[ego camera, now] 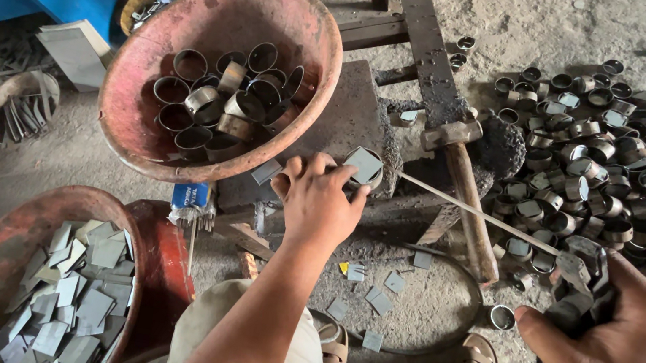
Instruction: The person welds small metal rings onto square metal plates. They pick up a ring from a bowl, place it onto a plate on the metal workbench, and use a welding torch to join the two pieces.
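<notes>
My left hand (320,198) presses a small grey square metal plate (364,165) on a ring against the worn work block (348,126), fingers curled around it, the plate just past my fingertips. My right hand (630,355), well to the right of the block, is clenched on a welding holder (584,289) whose thin rod (472,208) reaches toward the plate. A hammer (461,168) lies just right of the block; a red bowl of metal rings (218,81) sits at its left.
</notes>
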